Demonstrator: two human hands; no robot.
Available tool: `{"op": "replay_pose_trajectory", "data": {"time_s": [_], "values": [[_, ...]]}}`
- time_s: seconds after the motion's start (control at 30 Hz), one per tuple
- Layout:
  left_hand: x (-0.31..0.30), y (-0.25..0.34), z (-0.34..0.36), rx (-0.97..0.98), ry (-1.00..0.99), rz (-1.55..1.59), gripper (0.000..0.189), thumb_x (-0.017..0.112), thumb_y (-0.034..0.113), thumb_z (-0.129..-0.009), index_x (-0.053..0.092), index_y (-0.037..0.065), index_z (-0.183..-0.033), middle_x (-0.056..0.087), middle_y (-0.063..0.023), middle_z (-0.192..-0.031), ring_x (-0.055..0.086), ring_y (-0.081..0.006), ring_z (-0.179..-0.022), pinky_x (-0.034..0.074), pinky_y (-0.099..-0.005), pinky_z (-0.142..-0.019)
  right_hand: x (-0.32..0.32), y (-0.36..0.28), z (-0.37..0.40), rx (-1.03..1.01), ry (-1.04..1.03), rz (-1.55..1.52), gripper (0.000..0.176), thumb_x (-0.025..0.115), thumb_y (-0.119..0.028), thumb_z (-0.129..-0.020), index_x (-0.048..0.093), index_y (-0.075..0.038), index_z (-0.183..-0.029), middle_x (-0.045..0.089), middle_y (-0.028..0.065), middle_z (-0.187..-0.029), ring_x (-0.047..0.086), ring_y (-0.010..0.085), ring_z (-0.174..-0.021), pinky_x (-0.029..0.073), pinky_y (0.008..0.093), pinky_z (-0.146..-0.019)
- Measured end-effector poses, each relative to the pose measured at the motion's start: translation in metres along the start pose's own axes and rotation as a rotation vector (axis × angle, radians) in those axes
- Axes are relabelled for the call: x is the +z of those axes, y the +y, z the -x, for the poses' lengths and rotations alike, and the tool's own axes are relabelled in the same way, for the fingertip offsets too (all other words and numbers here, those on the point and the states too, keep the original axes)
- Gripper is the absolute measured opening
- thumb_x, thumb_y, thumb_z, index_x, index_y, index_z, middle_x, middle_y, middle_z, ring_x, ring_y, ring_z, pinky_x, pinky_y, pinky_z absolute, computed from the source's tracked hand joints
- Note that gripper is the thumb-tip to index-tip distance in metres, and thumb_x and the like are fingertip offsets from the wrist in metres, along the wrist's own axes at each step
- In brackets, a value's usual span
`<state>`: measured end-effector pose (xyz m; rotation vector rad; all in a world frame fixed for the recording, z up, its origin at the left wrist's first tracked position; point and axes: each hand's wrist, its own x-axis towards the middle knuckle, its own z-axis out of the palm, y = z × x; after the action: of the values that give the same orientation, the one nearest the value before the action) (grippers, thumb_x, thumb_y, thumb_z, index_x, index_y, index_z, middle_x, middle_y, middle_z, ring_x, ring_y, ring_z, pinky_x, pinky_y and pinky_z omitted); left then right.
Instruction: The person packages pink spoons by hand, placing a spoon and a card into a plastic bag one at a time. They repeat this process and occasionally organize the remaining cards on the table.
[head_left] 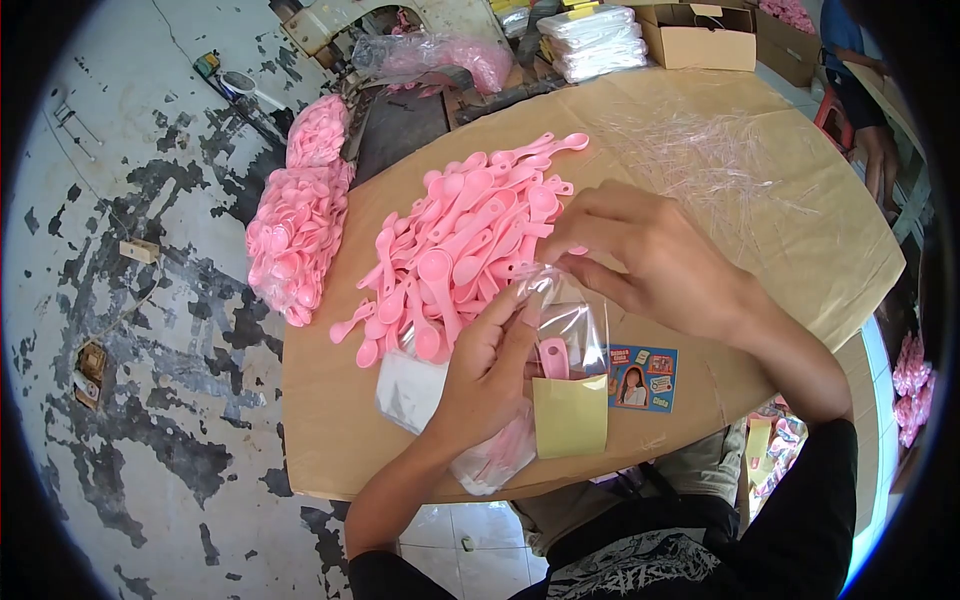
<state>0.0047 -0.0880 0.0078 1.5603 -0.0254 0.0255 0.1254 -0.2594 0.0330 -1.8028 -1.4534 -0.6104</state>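
My left hand (490, 365) is closed on a clear plastic bag (585, 325), gripping it near its upper left side. Inside the bag show the handle of a pink measuring spoon (553, 357) and a plain yellow card (571, 415). My right hand (650, 250) is curled just above the bag's top, thumb and fingers drawn together. A bit of pink shows by its fingertips, but what they pinch cannot be made out. Beyond both hands lies a heap of pink measuring spoons (465, 235). A printed blue card (642, 378) lies right of the bag.
Clear packets (408, 390) lie beside my left hand, and thin clear strands (710, 165) spread over the brown table covering (820, 230). Filled bags of pink spoons (300, 230) stand at the left edge. A cardboard box (700, 38) sits behind; another person (872, 110) is at far right.
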Motion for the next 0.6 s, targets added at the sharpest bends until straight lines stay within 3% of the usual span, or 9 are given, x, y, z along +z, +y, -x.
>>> {"op": "replay_pose_trajectory", "data": {"time_s": [0.07,0.17,0.27,0.33,0.4,0.47,0.6], "values": [[-0.003,-0.002,-0.002,0.068,-0.01,-0.118,0.035,0.04,0.014,-0.102,0.046,-0.004,-0.132,0.059,-0.0099,-0.119,0.062,-0.0147,-0.103,0.053,-0.0254,-0.085,0.0,-0.005,0.001,-0.034,-0.038,0.05,0.019,0.07,-0.018,-0.078,0.065,-0.004,-0.091,0.064,0.0074,-0.087,0.06,0.0254,-0.084,0.051,0.0377,-0.073],[-0.004,-0.004,-0.004,0.179,-0.021,-0.316,0.034,0.04,0.012,-0.102,0.047,-0.004,-0.131,0.061,-0.008,-0.115,0.059,-0.0085,-0.096,0.048,-0.0182,-0.08,0.006,-0.003,0.003,-0.095,-0.053,0.124,0.02,0.069,-0.023,-0.077,0.067,-0.004,-0.085,0.064,0.0066,-0.087,0.059,0.0247,-0.086,0.052,0.0372,-0.074],[-0.002,0.0,-0.001,0.048,-0.031,-0.364,0.025,0.042,0.01,-0.1,0.052,-0.003,-0.12,0.056,-0.0041,-0.071,0.05,-0.0066,-0.063,0.043,-0.0248,-0.056,0.01,0.001,0.007,-0.129,-0.087,0.17,0.019,0.068,-0.023,-0.077,0.067,-0.004,-0.08,0.064,0.0071,-0.083,0.059,0.0244,-0.086,0.052,0.0365,-0.074],[-0.005,-0.008,-0.004,0.136,-0.05,-0.481,0.022,0.045,0.009,-0.099,0.052,-0.003,-0.115,0.052,-0.0061,-0.063,0.048,-0.0081,-0.057,0.039,-0.0273,-0.052,0.012,0.003,0.009,-0.136,-0.131,0.171,0.018,0.068,-0.022,-0.076,0.066,-0.004,-0.078,0.064,0.0077,-0.081,0.06,0.0243,-0.086,0.052,0.0364,-0.075],[-0.006,-0.006,-0.004,0.061,-0.08,-0.564,0.024,0.045,0.009,-0.098,0.052,-0.003,-0.118,0.051,-0.0043,-0.068,0.048,-0.0079,-0.06,0.039,-0.0272,-0.054,0.016,0.005,0.012,-0.134,-0.179,0.154,0.018,0.068,-0.021,-0.075,0.065,-0.003,-0.077,0.063,0.0083,-0.078,0.06,0.0243,-0.086,0.052,0.0365,-0.076],[-0.002,0.01,0.0,-0.173,-0.125,-0.606,0.03,0.042,0.007,-0.1,0.051,-0.003,-0.127,0.054,0.0014,-0.085,0.048,-0.0059,-0.073,0.042,-0.0246,-0.063,0.021,0.007,0.014,-0.129,-0.176,0.128,0.019,0.069,-0.021,-0.072,0.063,-0.004,-0.076,0.063,0.0091,-0.077,0.061,0.0253,-0.081,0.052,0.0373,-0.072],[-0.006,-0.005,-0.003,0.123,-0.073,-0.691,0.03,0.044,0.009,-0.1,0.051,-0.005,-0.126,0.054,0.0018,-0.083,0.047,-0.0033,-0.07,0.041,-0.0219,-0.06,0.02,0.003,0.014,0.048,-0.093,0.065,0.014,0.072,-0.01,-0.07,0.06,-0.005,-0.074,0.063,0.0054,-0.074,0.06,0.0218,-0.069,0.051,0.0335,-0.062]]}}
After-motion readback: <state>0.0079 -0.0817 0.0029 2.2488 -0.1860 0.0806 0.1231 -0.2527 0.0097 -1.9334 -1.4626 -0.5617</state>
